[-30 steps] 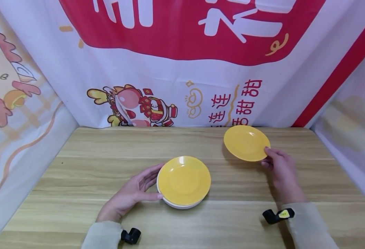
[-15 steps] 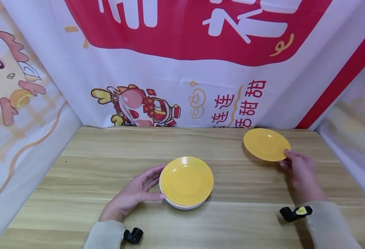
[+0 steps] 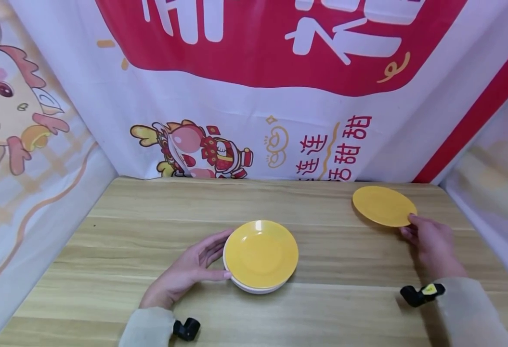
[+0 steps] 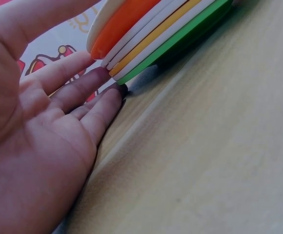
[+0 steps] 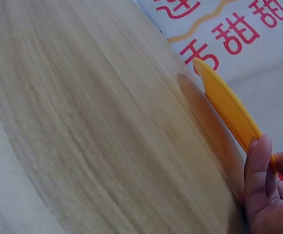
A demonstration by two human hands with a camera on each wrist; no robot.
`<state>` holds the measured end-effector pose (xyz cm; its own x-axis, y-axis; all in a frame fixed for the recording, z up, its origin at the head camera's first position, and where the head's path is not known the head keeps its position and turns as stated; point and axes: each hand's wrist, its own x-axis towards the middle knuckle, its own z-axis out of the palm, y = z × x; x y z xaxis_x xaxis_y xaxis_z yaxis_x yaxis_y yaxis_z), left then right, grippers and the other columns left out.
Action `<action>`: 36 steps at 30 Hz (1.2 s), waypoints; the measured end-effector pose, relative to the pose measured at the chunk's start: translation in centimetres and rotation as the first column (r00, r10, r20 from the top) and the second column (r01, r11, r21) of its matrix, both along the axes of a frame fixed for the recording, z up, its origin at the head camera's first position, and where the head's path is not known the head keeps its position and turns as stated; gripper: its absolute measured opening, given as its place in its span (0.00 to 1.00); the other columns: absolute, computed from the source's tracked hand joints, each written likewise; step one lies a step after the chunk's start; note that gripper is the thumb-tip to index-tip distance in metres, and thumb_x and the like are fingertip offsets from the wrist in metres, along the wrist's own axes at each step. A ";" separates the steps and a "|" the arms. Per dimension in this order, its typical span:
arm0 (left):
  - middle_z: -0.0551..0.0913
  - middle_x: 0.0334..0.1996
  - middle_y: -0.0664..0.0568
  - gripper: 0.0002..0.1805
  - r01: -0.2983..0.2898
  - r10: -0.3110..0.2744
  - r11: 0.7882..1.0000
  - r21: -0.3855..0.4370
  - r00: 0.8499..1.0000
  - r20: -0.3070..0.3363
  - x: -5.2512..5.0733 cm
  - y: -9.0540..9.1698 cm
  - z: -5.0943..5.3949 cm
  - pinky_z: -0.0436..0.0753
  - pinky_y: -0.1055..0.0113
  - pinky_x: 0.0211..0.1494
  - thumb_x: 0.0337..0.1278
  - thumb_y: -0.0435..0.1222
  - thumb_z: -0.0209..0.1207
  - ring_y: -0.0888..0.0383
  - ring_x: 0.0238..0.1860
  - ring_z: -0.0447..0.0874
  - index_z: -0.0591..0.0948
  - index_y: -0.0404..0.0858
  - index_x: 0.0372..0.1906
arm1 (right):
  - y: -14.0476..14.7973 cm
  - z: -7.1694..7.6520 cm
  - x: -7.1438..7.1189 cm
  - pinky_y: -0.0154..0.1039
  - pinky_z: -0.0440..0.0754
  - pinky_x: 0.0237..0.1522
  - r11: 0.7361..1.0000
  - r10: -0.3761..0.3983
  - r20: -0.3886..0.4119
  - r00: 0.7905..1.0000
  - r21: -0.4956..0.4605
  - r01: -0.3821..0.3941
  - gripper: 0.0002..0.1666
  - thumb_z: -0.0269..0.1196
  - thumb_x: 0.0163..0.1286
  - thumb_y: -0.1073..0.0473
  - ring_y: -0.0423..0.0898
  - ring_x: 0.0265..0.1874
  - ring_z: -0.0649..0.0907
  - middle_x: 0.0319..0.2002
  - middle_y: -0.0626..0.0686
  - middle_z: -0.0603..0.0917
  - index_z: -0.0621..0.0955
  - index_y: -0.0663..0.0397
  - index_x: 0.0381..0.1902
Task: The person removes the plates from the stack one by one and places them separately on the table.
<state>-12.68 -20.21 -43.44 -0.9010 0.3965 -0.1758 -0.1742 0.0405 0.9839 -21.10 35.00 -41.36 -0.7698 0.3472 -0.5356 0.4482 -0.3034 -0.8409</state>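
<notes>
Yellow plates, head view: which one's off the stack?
The far-right yellow plate, its rim pinched by the right hand. The other yellow plate tops the stack that the left hand touches.

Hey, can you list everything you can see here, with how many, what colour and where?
Held plate: 1, yellow, at the table's far right
Dish stack: 1, yellow top, with orange, white, yellow and green edges below, mid-table; layer count unclear
Speck: 1, dark, table's left
Table: 1, light wood, under the stack
Back cloth: 1, white and red, printed, behind the table
Side cloths: 2, mostly white, left and right
Wrist devices: 2, black, one per wrist
Sleeves: 2, pale, bottom edge
Left hand: 1, touching the stack's left side
Right hand: 1, pinching the held plate's rim
</notes>
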 end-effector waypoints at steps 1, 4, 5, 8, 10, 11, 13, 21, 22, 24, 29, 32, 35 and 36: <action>0.66 0.84 0.54 0.53 -0.001 0.001 1.000 -0.001 1.000 0.002 0.0 0.0 0.0 0.70 0.76 0.79 0.51 0.30 0.80 0.48 0.86 0.60 0.68 0.48 0.82 | 0.1 0.0 0.0 0.28 0.89 0.37 1.000 -0.002 0.002 1.000 -0.004 0.002 0.11 0.61 0.83 0.52 0.38 0.30 0.85 0.32 0.42 0.83 0.74 0.45 0.57; 0.66 0.84 0.54 0.52 -0.003 0.003 1.000 -0.004 1.000 0.004 0.0 0.0 0.0 0.69 0.74 0.80 0.52 0.30 0.80 0.48 0.86 0.60 0.68 0.48 0.82 | 0.4 -0.1 -0.2 0.28 0.89 0.37 1.000 -0.010 0.000 1.000 -0.003 0.010 0.11 0.61 0.83 0.53 0.38 0.28 0.85 0.30 0.42 0.83 0.74 0.46 0.56; 0.66 0.84 0.54 0.52 -0.004 0.004 1.000 -0.006 1.000 0.007 0.1 0.0 0.0 0.69 0.73 0.81 0.52 0.30 0.80 0.48 0.86 0.60 0.68 0.48 0.82 | 0.5 -0.1 -0.2 0.28 0.90 0.37 1.000 -0.013 0.013 1.000 0.000 0.013 0.11 0.61 0.83 0.52 0.38 0.29 0.85 0.30 0.42 0.83 0.74 0.45 0.56; 0.66 0.84 0.54 0.52 -0.006 0.006 1.000 -0.012 1.000 0.013 0.1 0.0 -0.1 0.68 0.68 0.83 0.52 0.31 0.80 0.48 0.86 0.60 0.68 0.49 0.82 | 0.8 -0.1 -0.4 0.29 0.90 0.38 1.000 -0.020 0.043 0.999 0.015 0.019 0.11 0.61 0.82 0.51 0.38 0.30 0.86 0.31 0.42 0.83 0.74 0.43 0.56; 0.65 0.84 0.55 0.52 -0.008 0.008 1.000 -0.017 1.000 0.019 0.1 0.0 -0.1 0.66 0.65 0.84 0.52 0.31 0.80 0.49 0.86 0.60 0.68 0.49 0.82 | 1.0 0.0 -0.5 0.29 0.90 0.39 0.999 -0.020 0.072 0.997 0.037 0.017 0.10 0.61 0.82 0.49 0.38 0.30 0.86 0.31 0.41 0.83 0.74 0.41 0.55; 0.65 0.84 0.55 0.52 -0.009 0.010 1.000 -0.017 1.000 0.021 0.1 0.0 -0.1 0.66 0.64 0.85 0.52 0.31 0.80 0.48 0.86 0.60 0.68 0.49 0.82 | 1.0 0.0 -0.6 0.29 0.90 0.39 0.999 -0.023 0.084 0.996 0.045 0.020 0.10 0.61 0.82 0.49 0.38 0.30 0.86 0.30 0.41 0.83 0.74 0.41 0.55; 0.65 0.84 0.55 0.52 -0.012 0.013 1.000 -0.020 1.000 0.022 0.0 0.0 -0.1 0.65 0.63 0.85 0.52 0.31 0.80 0.49 0.86 0.60 0.68 0.50 0.82 | 1.2 0.1 -0.7 0.30 0.90 0.39 0.998 -0.025 0.106 0.994 0.062 0.018 0.10 0.61 0.82 0.48 0.38 0.31 0.86 0.29 0.41 0.83 0.74 0.40 0.54; 0.65 0.84 0.55 0.53 -0.014 0.015 1.000 -0.025 1.000 0.021 -0.1 0.0 0.0 0.64 0.63 0.86 0.50 0.31 0.81 0.50 0.86 0.60 0.68 0.50 0.82 | 1.3 0.2 -0.7 0.34 0.93 0.36 0.997 -0.063 0.101 0.993 0.040 0.059 0.09 0.64 0.81 0.52 0.40 0.24 0.91 0.22 0.45 0.88 0.76 0.46 0.51; 0.65 0.84 0.55 0.53 -0.015 0.015 1.000 -0.026 1.000 0.023 -0.1 0.0 0.0 0.65 0.63 0.86 0.51 0.31 0.81 0.50 0.86 0.60 0.68 0.50 0.82 | 1.4 0.1 -0.7 0.35 0.93 0.36 0.997 -0.062 0.100 0.993 0.045 0.058 0.09 0.64 0.80 0.52 0.41 0.24 0.92 0.21 0.46 0.88 0.77 0.47 0.50; 0.65 0.84 0.55 0.53 -0.015 0.016 1.000 -0.026 1.000 0.024 -0.1 0.1 0.0 0.65 0.63 0.86 0.51 0.31 0.81 0.49 0.86 0.60 0.68 0.50 0.82 | 1.5 0.1 -0.6 0.37 0.93 0.35 0.997 -0.053 0.092 0.994 0.059 0.048 0.09 0.64 0.80 0.53 0.43 0.23 0.93 0.20 0.47 0.89 0.77 0.48 0.49; 0.66 0.84 0.56 0.52 -0.019 0.019 1.000 -0.022 1.000 0.022 0.0 0.0 0.0 0.66 0.64 0.85 0.51 0.31 0.81 0.50 0.86 0.60 0.68 0.51 0.82 | 1.6 0.0 -0.3 0.38 0.93 0.35 0.993 -0.018 0.104 0.994 0.118 0.006 0.07 0.66 0.80 0.54 0.43 0.23 0.93 0.18 0.47 0.89 0.79 0.48 0.42; 0.66 0.84 0.56 0.52 -0.018 0.018 1.000 -0.021 1.000 0.021 0.0 0.0 0.0 0.66 0.65 0.85 0.51 0.31 0.81 0.49 0.86 0.61 0.69 0.51 0.81 | 1.6 -0.1 -0.3 0.39 0.93 0.34 0.990 -0.011 0.107 0.994 0.138 -0.004 0.10 0.67 0.78 0.56 0.44 0.22 0.93 0.18 0.47 0.89 0.80 0.48 0.35; 0.66 0.84 0.56 0.52 -0.018 0.019 1.000 -0.023 1.000 0.023 -0.1 0.0 0.0 0.66 0.63 0.85 0.51 0.31 0.81 0.49 0.85 0.61 0.69 0.51 0.81 | 1.7 -0.1 -0.3 0.39 0.93 0.34 0.989 0.009 0.103 0.995 0.148 -0.025 0.14 0.67 0.78 0.58 0.44 0.23 0.93 0.18 0.47 0.89 0.82 0.46 0.28; 0.66 0.83 0.56 0.52 -0.019 0.020 1.000 -0.025 1.000 0.023 -0.1 0.0 0.0 0.66 0.62 0.86 0.51 0.31 0.81 0.49 0.85 0.61 0.69 0.51 0.81 | 1.8 -0.1 -0.2 0.38 0.93 0.35 0.988 0.022 0.108 0.994 0.152 -0.038 0.16 0.66 0.78 0.57 0.44 0.23 0.93 0.19 0.47 0.89 0.82 0.44 0.27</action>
<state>-12.75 -20.23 -43.41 -0.9040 0.3742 -0.2067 -0.1983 0.0611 0.9782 -21.31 36.80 -41.50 -0.7229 0.4089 -0.5569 0.5442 -0.1596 -0.8236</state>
